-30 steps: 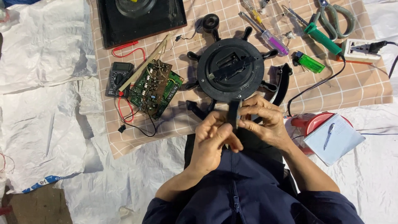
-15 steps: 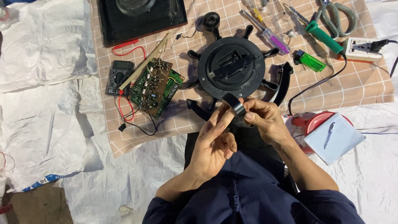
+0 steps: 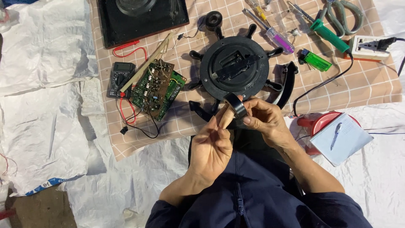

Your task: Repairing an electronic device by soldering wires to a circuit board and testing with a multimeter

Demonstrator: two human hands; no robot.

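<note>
Black tape roll (image 3: pixel 234 104): held between both hands, just below round black spoked housing (image 3: pixel 234 67). Left hand (image 3: pixel 213 147): fingers up, roll around fingertip. Right hand (image 3: pixel 263 120): pinching roll's edge. Checked tan mat (image 3: pixel 337 84): green circuit board (image 3: pixel 157 89), black multimeter (image 3: pixel 120 78), green lighter (image 3: pixel 315 60), white power strip (image 3: pixel 370 46). Red container (image 3: pixel 322 122): under light-blue notepad (image 3: pixel 344 139), pen (image 3: pixel 336 135) on top.

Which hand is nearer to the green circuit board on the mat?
Left. The left hand is below and right of the green circuit board, apart from it; the right hand is farther right, beyond the left.
</note>
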